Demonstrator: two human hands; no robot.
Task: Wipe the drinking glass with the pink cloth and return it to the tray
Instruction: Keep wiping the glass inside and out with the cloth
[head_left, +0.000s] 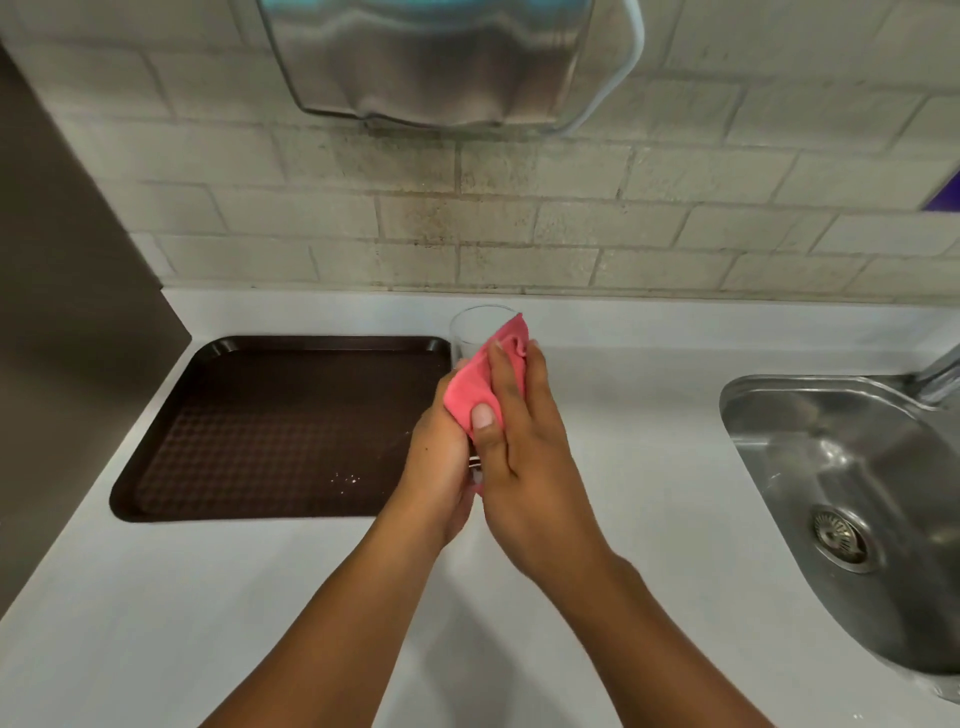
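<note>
A clear drinking glass (470, 330) is held above the white counter, just right of the tray's far right corner; only its rim and upper wall show. The pink cloth (475, 382) is wrapped over its near side. My right hand (519, 452) presses the cloth against the glass, thumb on the fabric. My left hand (439, 467) grips the glass from below and the left, mostly hidden under the cloth. The dark brown tray (249, 431) lies flat on the counter to the left, with a few white specks near its front right.
A steel sink (852, 499) with a drain strainer is set into the counter at the right, a tap base at its far edge. A tiled wall runs behind, with a metal dispenser (431, 67) mounted overhead. A dark panel stands at the left.
</note>
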